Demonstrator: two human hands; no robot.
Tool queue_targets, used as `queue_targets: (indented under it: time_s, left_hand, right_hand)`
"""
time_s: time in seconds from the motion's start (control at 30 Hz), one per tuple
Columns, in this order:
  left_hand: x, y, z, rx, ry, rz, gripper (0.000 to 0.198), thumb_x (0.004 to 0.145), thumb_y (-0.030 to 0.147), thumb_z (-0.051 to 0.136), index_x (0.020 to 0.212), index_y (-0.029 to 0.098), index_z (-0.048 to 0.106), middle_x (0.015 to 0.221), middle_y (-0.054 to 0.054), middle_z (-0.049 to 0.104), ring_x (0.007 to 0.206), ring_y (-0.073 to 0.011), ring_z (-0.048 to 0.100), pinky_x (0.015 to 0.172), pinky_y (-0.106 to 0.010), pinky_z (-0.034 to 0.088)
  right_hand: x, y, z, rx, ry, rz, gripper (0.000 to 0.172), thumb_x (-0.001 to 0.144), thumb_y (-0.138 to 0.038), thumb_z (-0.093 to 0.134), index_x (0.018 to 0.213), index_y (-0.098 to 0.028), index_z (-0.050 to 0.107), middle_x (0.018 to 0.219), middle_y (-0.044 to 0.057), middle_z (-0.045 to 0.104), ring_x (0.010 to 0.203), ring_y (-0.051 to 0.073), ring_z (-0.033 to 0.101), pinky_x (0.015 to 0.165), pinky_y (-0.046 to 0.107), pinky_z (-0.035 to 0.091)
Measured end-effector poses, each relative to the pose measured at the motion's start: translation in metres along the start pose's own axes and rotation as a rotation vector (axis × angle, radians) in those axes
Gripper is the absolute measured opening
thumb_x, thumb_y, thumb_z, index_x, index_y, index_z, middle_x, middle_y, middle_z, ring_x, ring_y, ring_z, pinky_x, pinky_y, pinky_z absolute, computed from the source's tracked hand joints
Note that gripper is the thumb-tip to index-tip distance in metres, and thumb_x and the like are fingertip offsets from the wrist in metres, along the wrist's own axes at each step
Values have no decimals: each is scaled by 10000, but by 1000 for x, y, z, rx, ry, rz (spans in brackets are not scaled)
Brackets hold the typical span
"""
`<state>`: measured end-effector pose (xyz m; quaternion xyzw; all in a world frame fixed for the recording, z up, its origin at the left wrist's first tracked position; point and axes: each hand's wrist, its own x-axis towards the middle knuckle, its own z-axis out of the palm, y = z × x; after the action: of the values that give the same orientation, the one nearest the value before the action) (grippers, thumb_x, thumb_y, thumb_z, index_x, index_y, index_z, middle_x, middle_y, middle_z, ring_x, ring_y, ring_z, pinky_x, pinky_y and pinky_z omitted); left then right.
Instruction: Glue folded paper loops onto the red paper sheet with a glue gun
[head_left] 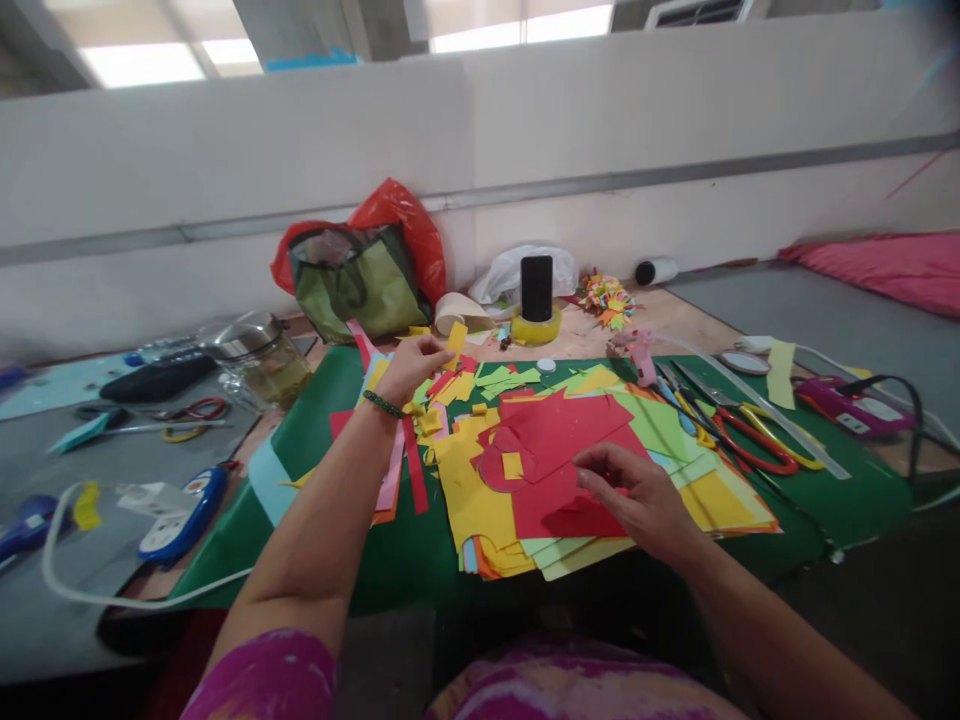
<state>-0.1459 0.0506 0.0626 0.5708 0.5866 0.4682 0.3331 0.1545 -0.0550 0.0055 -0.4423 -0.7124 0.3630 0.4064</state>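
My left hand [411, 366] reaches forward over the far side of the green mat [840, 500] and pinches a small yellow paper piece [455, 338] between its fingertips. A dark bead bracelet [383, 404] circles that wrist. My right hand [637, 495] rests with curled fingers on a red paper sheet [559, 440] atop a pile of yellow, orange and green sheets [480, 500]. What its fingers pinch, if anything, is hidden. Small yellow and red scraps [442, 400] lie scattered between the hands.
Red-handled scissors [742, 440] and yellow-handled scissors [694, 415] lie right of the pile. A yellow tape roll with a black cylinder [536, 300], a red plastic bag [360, 265] and a glass jar [259, 360] stand behind. A white power strip with cable [176, 515] sits left.
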Motion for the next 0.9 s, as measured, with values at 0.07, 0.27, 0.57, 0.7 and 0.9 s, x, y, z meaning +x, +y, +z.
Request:
queue_targets:
  time_s: [0.07, 0.27, 0.57, 0.7, 0.9]
  left_hand:
    - [-10, 10, 14, -171, -103, 2, 325, 577, 343, 785, 626, 166, 515, 543, 65, 497, 478, -53, 443, 479, -193, 349]
    - [-57, 35, 71, -500, -371, -169, 476, 493, 407, 873, 655, 168, 494, 551, 75, 474, 448, -40, 425, 441, -178, 322]
    - [-93, 37, 101, -599, -504, -316, 473, 507, 406, 863, 709, 164, 510, 642, 70, 471, 562, -43, 451, 492, -149, 366]
    - [-91, 30, 104, -432, -535, -253, 397, 608, 436, 780, 740, 166, 520, 674, 55, 506, 601, -73, 523, 556, -188, 440]
    - [-86, 14, 114, 142, -650, -65, 146, 776, 269, 566, 687, 153, 573, 576, 25, 540, 513, -91, 490, 490, -203, 361]
  right_hand:
    - [6, -3, 1, -12, 47, -37, 245, 837, -448, 596, 818, -209, 645, 689, 30, 669, 615, 159, 622, 547, 257, 517]
    - [28, -10, 1, -178, 235, -401, 142, 887, -208, 546, 1005, -218, 624, 909, 52, 670, 731, 152, 645, 632, 270, 560]
    - [26, -8, -3, -418, 210, -749, 152, 924, -135, 526, 870, -204, 650, 816, 45, 614, 715, 129, 610, 619, 226, 518]
    - [24, 14, -23, -601, 150, -602, 148, 940, -266, 534, 933, -199, 665, 870, 69, 672, 800, 169, 646, 694, 269, 523]
    - [71, 56, -95, -994, 168, 131, 396, 887, -463, 564, 943, -89, 681, 910, 190, 693, 914, 325, 643, 788, 396, 474]
